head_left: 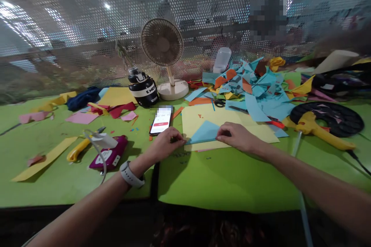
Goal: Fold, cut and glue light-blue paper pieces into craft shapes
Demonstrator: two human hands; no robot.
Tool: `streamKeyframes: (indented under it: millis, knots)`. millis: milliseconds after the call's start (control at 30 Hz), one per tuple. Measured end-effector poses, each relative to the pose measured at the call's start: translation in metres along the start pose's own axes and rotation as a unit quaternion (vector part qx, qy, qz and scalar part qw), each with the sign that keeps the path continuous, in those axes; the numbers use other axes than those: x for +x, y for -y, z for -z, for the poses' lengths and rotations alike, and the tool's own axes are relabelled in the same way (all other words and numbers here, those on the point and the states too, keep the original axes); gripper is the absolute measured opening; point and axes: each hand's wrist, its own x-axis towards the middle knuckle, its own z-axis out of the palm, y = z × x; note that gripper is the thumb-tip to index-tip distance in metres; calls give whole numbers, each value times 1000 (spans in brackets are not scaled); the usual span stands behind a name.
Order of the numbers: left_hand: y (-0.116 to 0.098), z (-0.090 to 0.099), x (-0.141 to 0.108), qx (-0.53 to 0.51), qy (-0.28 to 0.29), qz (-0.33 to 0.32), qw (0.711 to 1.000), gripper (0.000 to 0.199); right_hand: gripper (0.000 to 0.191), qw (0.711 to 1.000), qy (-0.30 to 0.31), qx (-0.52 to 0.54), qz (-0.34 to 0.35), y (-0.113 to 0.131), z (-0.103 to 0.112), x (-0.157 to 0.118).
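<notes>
A folded blue paper triangle (204, 131) lies on a pale yellow sheet (249, 128) at the middle of the green table. My left hand (167, 143), with a white watch on the wrist, pinches the triangle's left corner between thumb and fingers. At its right corner, my right hand (236, 136) closes thumb and fingertips on the blue paper. A lit phone (161, 120) rests just behind my left hand. Black-handled scissors (220, 103) lie behind the yellow sheet, partly among paper pieces.
Behind stand a fan (173, 89) and a black bottle (143, 90). Blue folded papers (255, 81) are heaped at the back right. A yellow glue gun (324, 133) lies right, beside a black round tray (348, 119). A purple power block (110, 154) and yellow cutter (77, 150) are left.
</notes>
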Motion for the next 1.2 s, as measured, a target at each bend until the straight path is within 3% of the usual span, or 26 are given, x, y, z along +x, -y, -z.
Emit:
streamKeyframes:
  millis: [133, 200, 333, 467, 600, 900, 1200]
  knots:
    - [3, 8, -3, 22, 1, -4, 1000, 13, 11, 1000, 2, 0, -9, 1, 0, -1]
    - [-1, 11, -5, 57, -24, 2, 998, 15, 12, 1000, 1, 7, -19, 1, -1, -2]
    - [-28, -2, -8, 132, -89, -51, 986, 33, 13, 999, -15, 17, -23, -1, -3, -2]
    - [-61, -42, -9, 201, 25, -140, 969, 79, 11, 1000, -19, 6, -20, -2, -5, -1]
    - [-71, -68, -8, 211, 52, -118, 969, 94, 12, 999, -28, 14, -13, -4, -5, 0]
    - [-73, -64, -9, 192, 81, -94, 973, 100, 18, 999, -17, 42, -10, -11, -6, 2]
    - [-68, -70, -7, 209, 75, -97, 970, 98, 19, 999, -10, 45, -12, -9, -4, 2]
